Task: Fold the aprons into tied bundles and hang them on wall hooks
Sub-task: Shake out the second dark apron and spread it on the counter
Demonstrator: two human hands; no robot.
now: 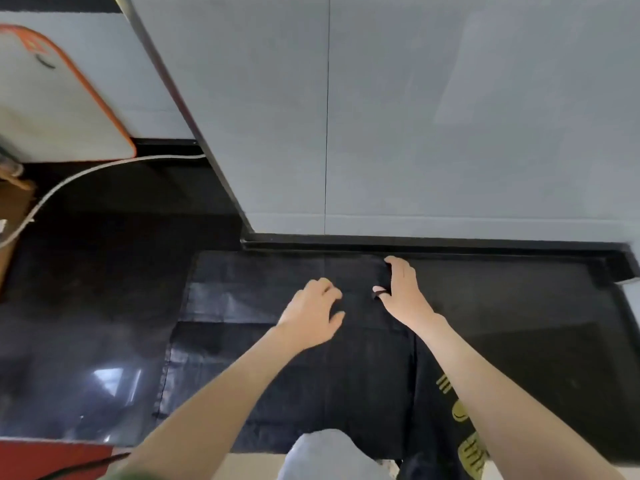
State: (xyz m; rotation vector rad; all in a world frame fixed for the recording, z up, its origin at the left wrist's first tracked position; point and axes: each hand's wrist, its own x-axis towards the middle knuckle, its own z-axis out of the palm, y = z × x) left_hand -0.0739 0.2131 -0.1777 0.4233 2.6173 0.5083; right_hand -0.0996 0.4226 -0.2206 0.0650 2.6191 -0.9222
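Head view: far left of the apron, a white plastic board with an orange rim (52,109) leans out of the way, a white cable (69,176) trailing below it. The flat black fabric apron (259,341) lies spread on the glossy black stone worktop (86,306), its far edge against the grey wall panel (450,133), likely squared there for folding. On the apron's middle the left hand (311,311) rests with bent fingers, seemingly pinning the cloth; whether it pinches cannot be told. At the apron's right edge the right hand (400,289) grasps a thin black strap (380,289) looped over the thumb, probably kept ready for tying. Black cloth with gold print (446,410) hangs right of the apron.
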